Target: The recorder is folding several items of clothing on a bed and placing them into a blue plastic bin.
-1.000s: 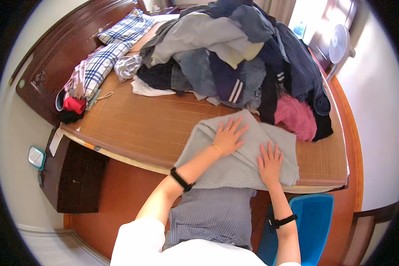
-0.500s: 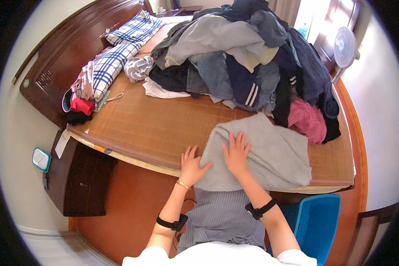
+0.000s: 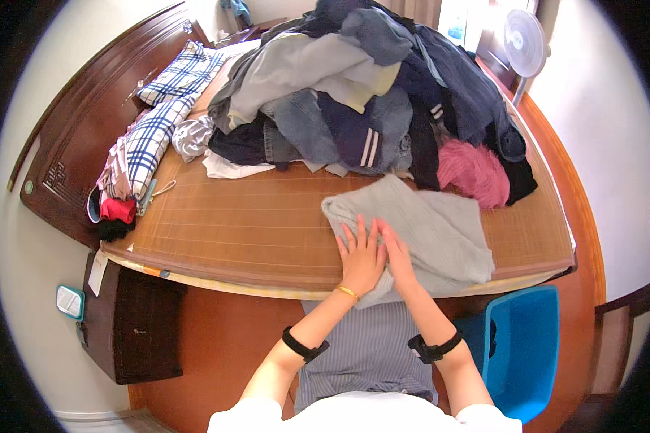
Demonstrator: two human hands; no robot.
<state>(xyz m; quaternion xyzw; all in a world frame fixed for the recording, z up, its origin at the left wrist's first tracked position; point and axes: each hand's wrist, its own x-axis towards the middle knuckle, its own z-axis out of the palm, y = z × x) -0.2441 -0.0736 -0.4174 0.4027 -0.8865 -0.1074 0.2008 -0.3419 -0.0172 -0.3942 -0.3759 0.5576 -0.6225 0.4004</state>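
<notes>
Both palms press flat on a grey garment [image 3: 419,234] spread at the near edge of a bed's woven mat [image 3: 238,216]. The left hand [image 3: 361,256] lies with fingers spread wide; the right hand [image 3: 399,254] lies just beside it, fingers extended, apparently pinning the fabric smooth. A heap of unsorted clothes [image 3: 368,94] fills the far side; a blue chair [image 3: 523,346] stands near right.

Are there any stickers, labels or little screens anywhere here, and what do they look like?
Paper label: hangs off the left edge of the bed, white, narrow rectangle.
Wall plate: low on the left wall beside the dark cabinet, rounded rectangle, pale teal and white.
No packages or lit screens show.
</notes>
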